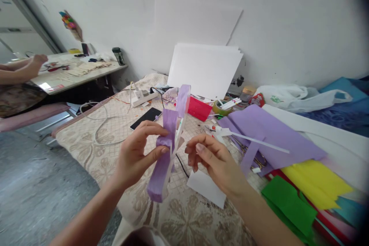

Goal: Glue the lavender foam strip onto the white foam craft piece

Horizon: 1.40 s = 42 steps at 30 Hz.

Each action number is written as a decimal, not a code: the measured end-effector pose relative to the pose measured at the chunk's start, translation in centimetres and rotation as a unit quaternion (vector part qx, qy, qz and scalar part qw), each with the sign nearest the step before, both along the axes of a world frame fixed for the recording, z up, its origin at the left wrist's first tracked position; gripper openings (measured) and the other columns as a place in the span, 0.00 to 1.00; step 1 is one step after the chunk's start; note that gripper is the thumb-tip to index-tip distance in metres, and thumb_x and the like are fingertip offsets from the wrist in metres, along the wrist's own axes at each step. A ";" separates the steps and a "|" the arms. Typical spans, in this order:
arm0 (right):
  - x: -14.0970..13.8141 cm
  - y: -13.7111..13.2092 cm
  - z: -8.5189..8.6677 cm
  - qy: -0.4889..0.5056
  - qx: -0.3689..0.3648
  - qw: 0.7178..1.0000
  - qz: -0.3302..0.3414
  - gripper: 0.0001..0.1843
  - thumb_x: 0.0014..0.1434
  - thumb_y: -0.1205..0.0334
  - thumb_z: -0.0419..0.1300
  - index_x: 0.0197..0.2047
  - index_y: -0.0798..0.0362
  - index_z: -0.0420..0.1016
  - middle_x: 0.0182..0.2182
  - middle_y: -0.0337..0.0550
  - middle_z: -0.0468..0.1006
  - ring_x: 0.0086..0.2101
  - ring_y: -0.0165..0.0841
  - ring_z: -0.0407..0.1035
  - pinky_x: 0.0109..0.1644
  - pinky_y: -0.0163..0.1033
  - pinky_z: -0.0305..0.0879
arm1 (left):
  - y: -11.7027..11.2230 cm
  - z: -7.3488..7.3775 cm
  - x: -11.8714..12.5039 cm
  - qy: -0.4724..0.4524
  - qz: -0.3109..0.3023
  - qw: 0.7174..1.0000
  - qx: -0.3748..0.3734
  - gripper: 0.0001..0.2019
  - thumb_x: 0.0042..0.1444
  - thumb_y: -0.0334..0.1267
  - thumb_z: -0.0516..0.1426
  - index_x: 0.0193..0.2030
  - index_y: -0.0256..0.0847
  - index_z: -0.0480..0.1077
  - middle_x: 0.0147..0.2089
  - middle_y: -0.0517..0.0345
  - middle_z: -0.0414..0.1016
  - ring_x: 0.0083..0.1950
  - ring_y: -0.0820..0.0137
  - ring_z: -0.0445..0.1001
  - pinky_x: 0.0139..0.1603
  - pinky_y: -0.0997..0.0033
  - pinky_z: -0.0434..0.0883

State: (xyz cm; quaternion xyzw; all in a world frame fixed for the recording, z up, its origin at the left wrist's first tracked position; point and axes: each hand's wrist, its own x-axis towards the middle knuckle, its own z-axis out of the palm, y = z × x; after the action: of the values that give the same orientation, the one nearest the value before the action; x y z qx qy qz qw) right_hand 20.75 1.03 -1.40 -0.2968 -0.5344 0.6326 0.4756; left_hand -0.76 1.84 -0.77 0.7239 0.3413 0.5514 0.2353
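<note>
- Left hand (141,153): grip pinched, thumb and fingers grasping purple piece (161,173) around its middle.
- Purple piece: held up over near-middle of bench (95,157), between the hands, long axis tilted; white edge faces right.
- Right hand (210,157): just right of purple piece, apart from it; grip released, partly open, fingers loosely curled.
- White card (207,188): on bench, below right hand.
- Phone (146,118): flat, far side of left hand.
- Red sheet (198,108): beyond purple piece, far side.
- Right side: purple paper (288,134), scissors (262,159) partly covered by a purple strip (250,157); yellow sheet (317,182), green sheet (290,205) nearer.
- White boards (206,69): far, leaning at wall.
</note>
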 end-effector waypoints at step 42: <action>9.1 5.2 -6.4 -0.304 0.111 0.914 -0.246 0.24 0.63 0.41 0.51 0.34 0.55 0.72 0.21 0.38 0.71 0.22 0.31 0.65 0.26 0.36 0.62 | 0.7 -1.4 0.0 -0.076 -0.049 0.995 -0.037 0.09 0.57 0.41 0.64 0.44 0.46 0.76 0.38 0.58 0.70 0.41 0.71 0.68 0.42 0.77 0.65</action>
State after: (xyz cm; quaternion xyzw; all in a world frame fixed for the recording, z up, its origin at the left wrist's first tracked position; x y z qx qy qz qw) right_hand 29.88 6.22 -7.83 -0.5419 -0.6300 0.3116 0.4608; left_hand -0.79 2.54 -2.15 0.6864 0.3074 0.5795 0.3139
